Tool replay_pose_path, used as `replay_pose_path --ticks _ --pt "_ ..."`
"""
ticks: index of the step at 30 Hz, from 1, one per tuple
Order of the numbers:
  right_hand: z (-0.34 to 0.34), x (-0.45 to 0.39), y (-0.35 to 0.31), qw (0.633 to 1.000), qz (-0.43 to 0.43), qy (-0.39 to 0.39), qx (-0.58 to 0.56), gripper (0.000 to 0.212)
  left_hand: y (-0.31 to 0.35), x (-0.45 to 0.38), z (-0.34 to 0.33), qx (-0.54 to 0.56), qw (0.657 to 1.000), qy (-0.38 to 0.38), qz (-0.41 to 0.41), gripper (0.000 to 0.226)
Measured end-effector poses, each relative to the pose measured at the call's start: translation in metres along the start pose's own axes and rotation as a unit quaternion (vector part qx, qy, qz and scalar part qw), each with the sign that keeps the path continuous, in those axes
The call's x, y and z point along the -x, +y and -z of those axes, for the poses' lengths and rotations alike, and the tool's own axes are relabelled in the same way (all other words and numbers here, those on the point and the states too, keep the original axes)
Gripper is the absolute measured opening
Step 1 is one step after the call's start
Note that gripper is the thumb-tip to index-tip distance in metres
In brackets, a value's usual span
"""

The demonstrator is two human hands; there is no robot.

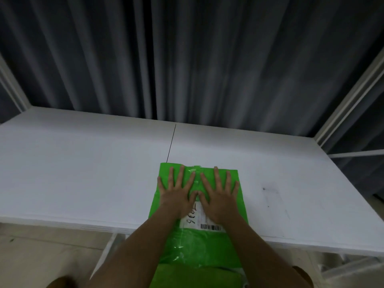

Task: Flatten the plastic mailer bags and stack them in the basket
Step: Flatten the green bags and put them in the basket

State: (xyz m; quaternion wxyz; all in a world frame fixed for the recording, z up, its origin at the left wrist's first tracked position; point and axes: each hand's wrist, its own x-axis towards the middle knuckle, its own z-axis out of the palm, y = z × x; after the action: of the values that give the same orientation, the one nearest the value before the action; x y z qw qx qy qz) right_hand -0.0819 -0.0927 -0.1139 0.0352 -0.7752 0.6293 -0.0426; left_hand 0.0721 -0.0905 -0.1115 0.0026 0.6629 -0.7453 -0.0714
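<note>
A green mailer bag (199, 242) lies on the white desk (83, 163), its long axis running away from the person and its near end hanging over the desk's front edge. The left hand (178, 192) and right hand (218, 194) press flat on it side by side, fingers spread and straight. Grey curtains (187, 59) hang behind the desk.

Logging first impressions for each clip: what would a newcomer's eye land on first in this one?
The bright green mailer bag stands out at once, lying over the near edge of the white table and hanging down toward the person. The left hand and right hand press flat on it side by side, fingers spread. A white label with a barcode shows between the wrists; a dark pleated curtain hangs behind the table.
</note>
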Motion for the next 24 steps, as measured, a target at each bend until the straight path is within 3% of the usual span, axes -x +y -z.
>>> replay_pose_path --ticks 5,9,17,21,24 --pt "-0.018 -0.011 0.005 0.999 -0.019 -0.024 -0.01 0.085 -0.004 -0.009 -0.016 0.022 0.999 -0.024 0.016 0.06" --pt "-0.025 -0.012 0.008 0.999 -0.021 -0.038 -0.024 0.082 -0.006 -0.013 -0.026 0.023 1.0 -0.019 0.01 0.084" --pt "-0.025 -0.017 0.008 0.997 -0.021 -0.068 -0.021 0.087 -0.006 -0.017 -0.028 0.01 0.999 -0.045 0.016 0.071" --pt "-0.024 -0.016 0.008 0.996 -0.035 -0.083 -0.014 0.065 -0.005 -0.018 -0.027 0.006 0.998 -0.063 0.022 0.064" --pt "-0.024 -0.017 0.008 0.996 -0.037 -0.086 -0.013 0.066 -0.006 -0.018 -0.028 0.006 0.997 -0.068 0.025 0.063"
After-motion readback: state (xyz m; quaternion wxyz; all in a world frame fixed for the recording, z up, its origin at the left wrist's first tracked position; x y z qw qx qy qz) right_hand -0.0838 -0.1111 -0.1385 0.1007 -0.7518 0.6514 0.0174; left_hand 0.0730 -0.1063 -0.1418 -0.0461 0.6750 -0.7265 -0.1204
